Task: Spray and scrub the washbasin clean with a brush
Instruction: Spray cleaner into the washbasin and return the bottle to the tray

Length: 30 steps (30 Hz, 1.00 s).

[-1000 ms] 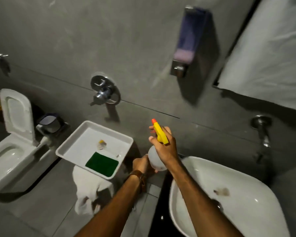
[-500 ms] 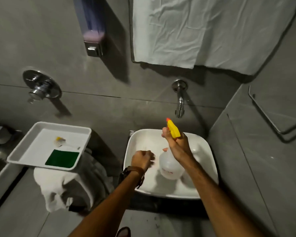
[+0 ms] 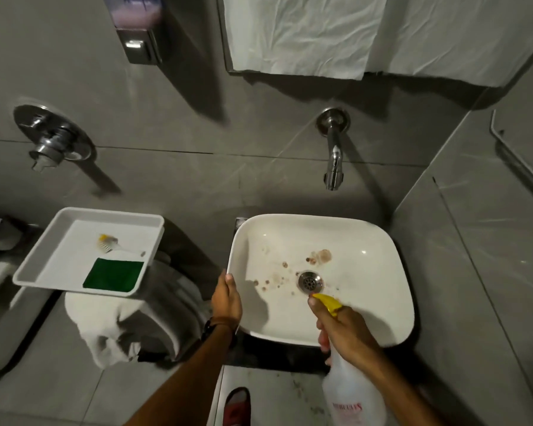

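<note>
The white washbasin (image 3: 366, 241) sits below a wall tap (image 3: 333, 161), with brown stains around its metal drain (image 3: 310, 281). My right hand (image 3: 345, 333) grips a clear spray bottle (image 3: 354, 395) by its neck; the yellow nozzle (image 3: 326, 302) points into the basin near the drain. My left hand (image 3: 226, 298) holds the basin's left rim. A small brush (image 3: 111, 242) with a yellow tip lies in a white tray (image 3: 43, 256) to the left, next to a green scrub pad (image 3: 114, 276).
The tray rests on a stand draped with a white cloth (image 3: 105, 327). A soap dispenser (image 3: 136, 29) and a valve (image 3: 54, 139) are on the grey wall. White sheet (image 3: 351, 32) hangs above the tap. A toilet edge shows far left; a red slipper (image 3: 236, 407) below.
The view has swung from the tray to centre on the basin. My right hand pulled the bottle down toward me and tilted its nozzle into the basin; my left hand moved onto the rim.
</note>
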{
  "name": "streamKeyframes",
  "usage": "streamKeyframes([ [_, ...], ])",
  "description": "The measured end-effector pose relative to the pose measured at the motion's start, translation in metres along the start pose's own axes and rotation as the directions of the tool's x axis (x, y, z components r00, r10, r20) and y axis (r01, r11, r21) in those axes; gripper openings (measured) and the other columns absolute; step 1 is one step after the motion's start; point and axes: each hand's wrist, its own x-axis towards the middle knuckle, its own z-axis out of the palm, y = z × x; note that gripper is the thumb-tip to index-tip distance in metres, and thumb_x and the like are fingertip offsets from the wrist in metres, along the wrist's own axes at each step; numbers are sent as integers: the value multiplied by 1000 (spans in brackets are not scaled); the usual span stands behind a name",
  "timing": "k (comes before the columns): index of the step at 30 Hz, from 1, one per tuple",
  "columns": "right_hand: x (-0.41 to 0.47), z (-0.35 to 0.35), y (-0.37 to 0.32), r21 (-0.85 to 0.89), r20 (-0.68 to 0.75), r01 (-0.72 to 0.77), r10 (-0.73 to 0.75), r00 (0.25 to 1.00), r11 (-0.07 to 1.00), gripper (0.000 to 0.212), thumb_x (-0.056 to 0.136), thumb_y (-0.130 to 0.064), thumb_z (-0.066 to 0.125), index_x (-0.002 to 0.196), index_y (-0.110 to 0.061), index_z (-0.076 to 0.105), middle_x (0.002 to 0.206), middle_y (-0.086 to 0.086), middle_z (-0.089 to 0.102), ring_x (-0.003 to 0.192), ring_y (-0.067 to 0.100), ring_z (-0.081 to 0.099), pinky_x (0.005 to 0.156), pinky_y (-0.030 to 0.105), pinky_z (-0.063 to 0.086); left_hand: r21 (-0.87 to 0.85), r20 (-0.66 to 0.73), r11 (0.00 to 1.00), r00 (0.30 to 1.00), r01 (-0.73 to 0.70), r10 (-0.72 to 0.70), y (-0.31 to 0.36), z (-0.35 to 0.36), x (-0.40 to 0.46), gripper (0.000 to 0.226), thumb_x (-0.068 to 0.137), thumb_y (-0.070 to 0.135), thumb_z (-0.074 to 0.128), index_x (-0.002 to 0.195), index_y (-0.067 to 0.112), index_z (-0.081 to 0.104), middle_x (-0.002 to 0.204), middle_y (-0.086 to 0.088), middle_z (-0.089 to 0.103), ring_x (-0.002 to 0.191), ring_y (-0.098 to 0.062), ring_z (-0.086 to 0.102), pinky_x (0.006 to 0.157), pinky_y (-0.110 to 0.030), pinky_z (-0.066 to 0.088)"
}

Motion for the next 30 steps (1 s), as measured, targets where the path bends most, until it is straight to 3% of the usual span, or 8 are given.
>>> streamKeyframes([
  [6,8,28,-11,109,-9,39,-39,999,993,43,84,-71,63,79,-31,77,65,0,72,56,15,70,69,42,63,-136,-1,989,999,52,-52,-5,2,2,44,104,35,37,135,10,56,123,-13,65,112,-31,61,98,-42,50],
  [10,13,43,-21,79,-47,7,-3,999,997,53,89,-65,62,72,-15,71,56,1,68,47,17,67,51,29,56,-100,-19,994,999,33,-35,-8,2,3,45,104,39,36,136,13,55,120,-9,65,109,-29,62,96,-41,51],
  [14,19,46,-38,186,-75,8,6,997,982,42,92,-58,65,82,-18,75,75,11,77,53,13,70,46,22,53,-87,-6,996,1000,25,-25,-12,2,4,48,103,43,34,138,16,53,119,-7,65,105,-26,62,91,-39,53],
  [17,27,36,-53,207,-114,12,12,993,978,48,92,-62,62,94,-16,73,80,13,78,61,17,74,56,32,61,-76,-18,997,1000,3,-4,-15,3,6,49,102,45,33,137,18,53,114,-4,65,100,-24,62,83,-33,50],
  [19,34,26,-62,224,-151,-12,47,987,974,51,91,-62,59,86,-14,73,66,8,75,58,23,74,60,40,64,-88,-10,996,1000,13,-14,-16,4,7,49,102,46,33,138,18,51,115,-5,64,100,-25,62,86,-37,52],
  [22,44,12,-73,283,-211,-36,99,973,958,48,92,-55,59,77,-11,71,51,2,67,43,24,66,53,48,64,-83,-10,996,1000,11,-12,-18,5,8,50,102,45,33,140,17,50,121,-9,64,101,-25,61,91,-41,53],
  [26,52,-3,-76,223,-210,-28,76,975,974,44,89,-63,60,83,-22,74,64,-6,75,56,14,73,70,50,67,-66,-28,998,1000,3,-5,-17,5,8,50,103,45,33,140,17,50,125,-11,64,102,-24,59,93,-40,51],
  [30,57,-14,-65,197,-252,-52,101,962,979,47,89,-61,59,84,-16,72,80,10,76,70,34,76,72,55,66,-61,-17,998,1000,10,-11,-16,5,7,51,102,46,32,140,17,49,124,-11,63,106,-30,60,94,-44,52],
])
